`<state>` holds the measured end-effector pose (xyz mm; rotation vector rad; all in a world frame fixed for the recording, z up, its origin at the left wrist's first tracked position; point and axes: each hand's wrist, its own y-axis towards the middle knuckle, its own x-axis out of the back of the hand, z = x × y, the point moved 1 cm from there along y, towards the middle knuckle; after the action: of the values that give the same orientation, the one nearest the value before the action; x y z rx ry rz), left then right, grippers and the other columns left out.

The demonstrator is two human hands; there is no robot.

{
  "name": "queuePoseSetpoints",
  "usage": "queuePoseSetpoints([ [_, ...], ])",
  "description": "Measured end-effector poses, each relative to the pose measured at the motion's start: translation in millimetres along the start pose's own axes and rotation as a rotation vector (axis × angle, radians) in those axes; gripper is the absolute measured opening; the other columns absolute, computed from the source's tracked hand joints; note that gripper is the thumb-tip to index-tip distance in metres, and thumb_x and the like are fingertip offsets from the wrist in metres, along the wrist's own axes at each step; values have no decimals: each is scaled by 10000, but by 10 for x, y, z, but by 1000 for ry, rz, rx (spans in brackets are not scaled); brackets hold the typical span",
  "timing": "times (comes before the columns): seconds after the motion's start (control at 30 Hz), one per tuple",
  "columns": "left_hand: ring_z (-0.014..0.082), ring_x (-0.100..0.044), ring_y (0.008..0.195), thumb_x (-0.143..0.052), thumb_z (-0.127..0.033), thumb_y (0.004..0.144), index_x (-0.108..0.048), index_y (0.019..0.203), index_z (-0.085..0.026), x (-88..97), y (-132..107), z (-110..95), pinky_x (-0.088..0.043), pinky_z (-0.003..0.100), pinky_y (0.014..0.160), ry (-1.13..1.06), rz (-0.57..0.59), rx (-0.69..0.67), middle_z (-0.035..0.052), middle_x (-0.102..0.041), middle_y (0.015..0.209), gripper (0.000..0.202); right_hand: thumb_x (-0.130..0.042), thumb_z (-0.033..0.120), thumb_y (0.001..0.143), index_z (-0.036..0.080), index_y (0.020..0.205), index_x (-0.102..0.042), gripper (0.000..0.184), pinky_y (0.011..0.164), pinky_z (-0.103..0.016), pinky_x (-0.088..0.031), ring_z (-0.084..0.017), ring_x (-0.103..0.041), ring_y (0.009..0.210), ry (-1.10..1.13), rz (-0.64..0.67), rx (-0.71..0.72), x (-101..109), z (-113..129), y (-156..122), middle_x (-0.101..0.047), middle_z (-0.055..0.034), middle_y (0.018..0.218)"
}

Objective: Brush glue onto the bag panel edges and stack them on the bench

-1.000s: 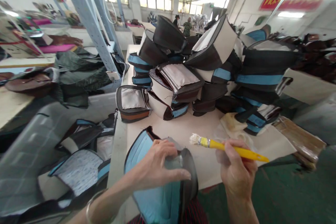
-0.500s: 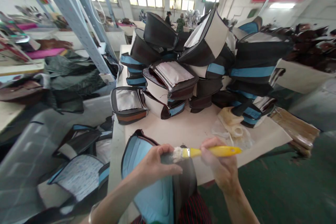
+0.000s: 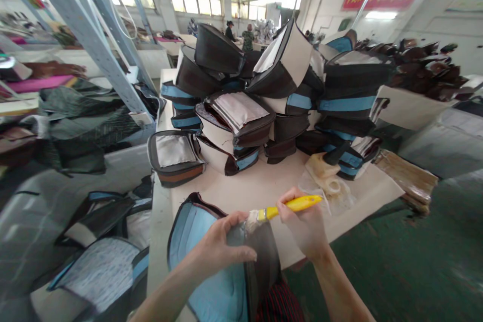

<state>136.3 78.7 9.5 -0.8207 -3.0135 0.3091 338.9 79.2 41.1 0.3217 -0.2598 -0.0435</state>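
Observation:
My right hand point(image 3: 304, 221) is closed around the yellow handle of a paintbrush point(image 3: 300, 205). The brush's pale, clumped bristles touch the top edge of an unfinished bag point(image 3: 211, 271) with light blue lining and a dark outer side. This bag lies at the near edge of the table, tilted towards me. My left hand point(image 3: 222, 246) grips its upper edge, thumb and fingers on either side of the bristles; some fingertips are hidden. A yellowish, residue-coated plastic container point(image 3: 320, 166) stands to the right on the table.
Stacked black, white and blue bag pieces point(image 3: 237, 115) cover the back of the pale table point(image 3: 271, 181). A grey bin point(image 3: 116, 176) with more pieces stands left, beside a slanted metal post point(image 3: 101, 35). Wrapped cardboard point(image 3: 407, 176) lies right. Two people point(image 3: 247, 37) are far behind.
The brush has moved left and down, from above the bag's edge onto it, its handle now tilted up to the right. My left hand keeps its hold. The camera view has shifted slightly.

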Motion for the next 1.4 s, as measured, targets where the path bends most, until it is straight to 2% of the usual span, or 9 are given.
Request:
queuePoseSetpoints([
  [0.23, 221, -586, 866, -848, -351, 606, -650, 944, -167, 7, -21, 122, -442, 298, 786, -55, -23, 65, 24, -655, 836, 433, -539, 228, 867, 203, 719, -538, 150, 466, -231, -324, -106, -431, 477, -139, -35, 39, -27, -54, 56, -459, 62, 562],
  [0.47, 225, -585, 897, -813, -302, 632, -658, 1025, -170, 52, -59, 19, -434, 296, 800, -121, 13, 57, 42, -677, 940, 441, -547, 246, 872, 199, 713, -544, 166, 469, -235, -335, -110, -437, 489, -151, -144, 68, 49, -127, 57, -470, 50, 576],
  [0.6, 186, -574, 795, -804, -217, 551, -640, 839, -156, 237, -79, 38, -417, 255, 677, -336, 7, -59, 49, -658, 953, 337, -601, 277, 886, 200, 769, -557, 147, 430, -219, -325, -95, -407, 455, 126, -375, 52, 87, -143, 36, -461, 56, 589],
  [0.67, 188, -575, 775, -775, -180, 482, -585, 713, -156, 373, -101, 92, -419, 264, 658, -489, -8, -129, 60, -655, 975, 299, -629, 271, 880, 204, 797, -569, 122, 410, -210, -318, -85, -408, 442, 291, -407, 37, 64, -132, 33, -478, 52, 622],
  [0.73, 219, -582, 811, -715, -166, 427, -551, 656, -160, 510, -133, 157, -440, 305, 708, -615, -39, -177, 71, -653, 950, 282, -647, 257, 874, 212, 840, -588, 81, 404, -203, -329, -82, -431, 450, 406, -346, 1, -6, -103, 38, -506, 42, 669],
  [0.87, 288, -549, 945, -607, -201, 361, -478, 558, -190, 737, -223, 266, -417, 402, 898, -709, -133, -248, 53, -560, 680, 236, -637, 236, 887, 222, 887, -613, 28, 420, -201, -351, -91, -454, 486, 477, -111, -51, -260, 3, 33, -525, 31, 682],
  [1.0, 298, -531, 986, -575, -205, 340, -418, 516, -213, 846, -339, 352, -356, 435, 997, -703, -195, -241, 25, -446, 575, 236, -583, 213, 911, 222, 848, -605, 67, 498, -226, -388, -116, -490, 586, 446, 40, 59, -564, 141, -17, -535, 13, 739],
  [1.2, 261, -520, 917, -572, -204, 364, -389, 514, -213, 819, -519, 379, -451, 346, 774, -814, -315, -271, 21, -423, 581, 237, -529, 90, 883, 229, 931, -570, 153, 604, -273, -438, -143, -532, 667, 348, 195, 330, -913, 240, -122, -548, 7, 765],
  [1.4, 184, -486, 675, -647, -185, 388, -422, 512, -186, 931, -778, 372, -400, 286, 592, -616, -349, -133, 27, -505, 631, 257, -551, 17, 841, 239, 1039, -585, 300, 622, -298, -516, -156, -596, 648, 299, 241, 433, -1037, 250, -196, -612, -4, 807],
])
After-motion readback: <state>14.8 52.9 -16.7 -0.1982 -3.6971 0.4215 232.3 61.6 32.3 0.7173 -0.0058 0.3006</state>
